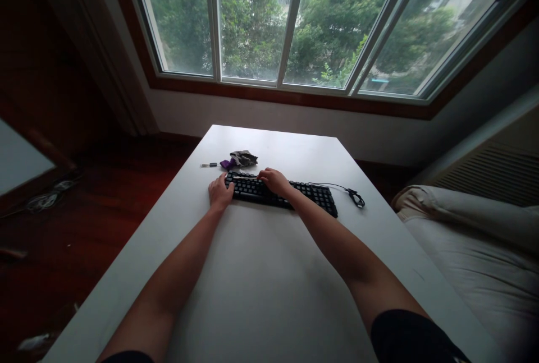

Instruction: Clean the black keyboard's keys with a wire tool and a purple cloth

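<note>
The work on the long black plastic keyboard [273, 193] looked to be under way rather than finished: a slim pale stick-like item [245, 177] lay across its far left rows, and both hands were at the board. Which keys had been dealt with could not be told; no fingers were at the number block on the right, so that part was probably left to do, if it was wanted at all

The keyboard sat on the smooth white surface [252, 273], toward its far end, keys up. Its long axis ran left to right, slightly aslant, the right end nearer than the left. Its near long edge faced the person, and its thin black cable [357, 198] lay looped to the right

The right hand [273, 179] had its grip drawn in, fingertips apparently pinching the right end of the stick. The left hand [219, 190] lay over the left end, thumb on the keys; whether its grip clasped the board or merely braced it could not be told

Beyond lay a crumpled grey cloth-like bundle [244, 157], a crumpled purple piece [228, 164] and a thin black-and-silver tool [209, 165]
</note>
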A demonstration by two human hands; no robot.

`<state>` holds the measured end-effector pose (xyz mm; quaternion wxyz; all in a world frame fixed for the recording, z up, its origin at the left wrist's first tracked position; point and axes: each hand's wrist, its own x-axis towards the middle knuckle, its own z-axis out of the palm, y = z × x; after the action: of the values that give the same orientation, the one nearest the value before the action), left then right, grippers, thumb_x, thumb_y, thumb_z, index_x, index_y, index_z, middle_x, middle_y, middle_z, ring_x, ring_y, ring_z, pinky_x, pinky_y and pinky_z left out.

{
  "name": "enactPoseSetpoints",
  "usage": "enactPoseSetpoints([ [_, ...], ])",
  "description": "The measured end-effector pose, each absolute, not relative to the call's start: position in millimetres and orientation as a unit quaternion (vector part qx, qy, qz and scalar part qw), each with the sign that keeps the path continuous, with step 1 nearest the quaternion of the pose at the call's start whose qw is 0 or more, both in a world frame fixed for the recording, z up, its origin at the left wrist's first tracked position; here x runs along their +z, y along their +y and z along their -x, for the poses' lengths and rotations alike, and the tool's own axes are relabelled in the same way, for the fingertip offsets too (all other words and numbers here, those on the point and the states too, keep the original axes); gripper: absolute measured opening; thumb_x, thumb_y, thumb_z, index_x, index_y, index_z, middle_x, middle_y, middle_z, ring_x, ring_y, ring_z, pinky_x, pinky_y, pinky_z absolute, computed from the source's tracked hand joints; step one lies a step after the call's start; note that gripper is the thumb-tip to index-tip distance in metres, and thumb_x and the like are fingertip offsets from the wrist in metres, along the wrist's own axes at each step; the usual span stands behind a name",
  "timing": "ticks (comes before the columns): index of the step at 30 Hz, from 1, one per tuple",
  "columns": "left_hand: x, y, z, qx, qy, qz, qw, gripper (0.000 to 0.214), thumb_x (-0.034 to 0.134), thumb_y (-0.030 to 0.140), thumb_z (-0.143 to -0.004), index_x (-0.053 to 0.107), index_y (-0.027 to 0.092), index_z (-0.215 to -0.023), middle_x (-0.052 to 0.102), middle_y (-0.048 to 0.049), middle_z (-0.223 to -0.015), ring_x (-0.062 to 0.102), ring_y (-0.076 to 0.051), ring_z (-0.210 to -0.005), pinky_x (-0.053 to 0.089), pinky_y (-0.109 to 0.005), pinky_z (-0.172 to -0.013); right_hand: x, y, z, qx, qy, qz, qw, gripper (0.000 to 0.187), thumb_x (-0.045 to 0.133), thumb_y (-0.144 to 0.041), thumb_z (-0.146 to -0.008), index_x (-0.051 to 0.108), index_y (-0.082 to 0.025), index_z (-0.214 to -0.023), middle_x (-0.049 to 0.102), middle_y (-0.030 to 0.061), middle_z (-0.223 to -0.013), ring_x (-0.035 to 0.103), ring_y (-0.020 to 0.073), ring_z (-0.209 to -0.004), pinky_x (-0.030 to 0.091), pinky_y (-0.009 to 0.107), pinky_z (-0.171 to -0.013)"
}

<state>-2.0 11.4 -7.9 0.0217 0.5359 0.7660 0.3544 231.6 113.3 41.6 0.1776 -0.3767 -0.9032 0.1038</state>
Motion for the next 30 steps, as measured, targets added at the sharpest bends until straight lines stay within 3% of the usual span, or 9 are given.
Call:
enactPoseSetpoints([
  [11, -6, 10, 2, 0.345, 0.769, -0.537, 0.029, 0.046, 0.054, 0.035, -0.092, 0.056, 0.021, -0.136, 0.067, -0.0106, -0.13, 0.059, -0.028, -0.12, 0.038, -0.042, -0.11, 45, 105, -224, 0.088, -0.911, 0.367, 0.166, 0.029, 0.054, -0.026, -0.101, 0.073, -0.034, -0.121, 0.065, 0.0049, -0.107, 0.061, 0.0179, -0.094, 0.043, 0.025, -0.08],
  [30, -4, 5, 3, 0.344, 0.763, -0.548, 0.024, 0.043, 0.053, 0.033, -0.092, 0.059, 0.02, -0.133, 0.066, -0.0115, -0.13, 0.058, -0.029, -0.12, 0.037, -0.042, -0.11, 38, 84, -421, 0.073, -0.869, 0.453, 0.183, 0.032, 0.052, -0.026, -0.099, 0.076, -0.031, -0.12, 0.064, 0.0074, -0.097, 0.062, 0.0203, -0.084, 0.048, 0.031, -0.076],
])
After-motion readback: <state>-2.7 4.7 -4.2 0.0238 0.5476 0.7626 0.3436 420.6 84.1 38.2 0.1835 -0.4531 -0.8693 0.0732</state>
